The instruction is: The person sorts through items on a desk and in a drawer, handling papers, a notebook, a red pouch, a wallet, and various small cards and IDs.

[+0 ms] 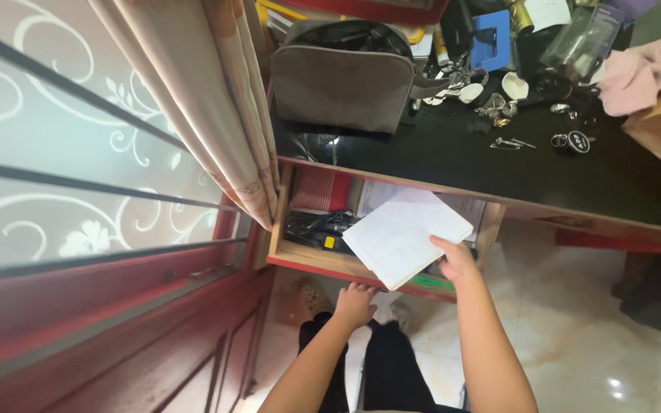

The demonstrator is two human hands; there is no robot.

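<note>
R hand [455,260] grips white booklet [405,235]; L hand [354,304] on drawer [323,262] front.

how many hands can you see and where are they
2. The left hand rests on the front edge of the open drawer. The right hand holds a stack of white papers over the drawer. No other hands show.

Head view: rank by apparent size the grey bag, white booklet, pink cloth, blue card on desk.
1. grey bag
2. white booklet, held by the right hand; it is nearer the camera, so its lead over the next is unsure
3. pink cloth, partly cut off
4. blue card
</note>
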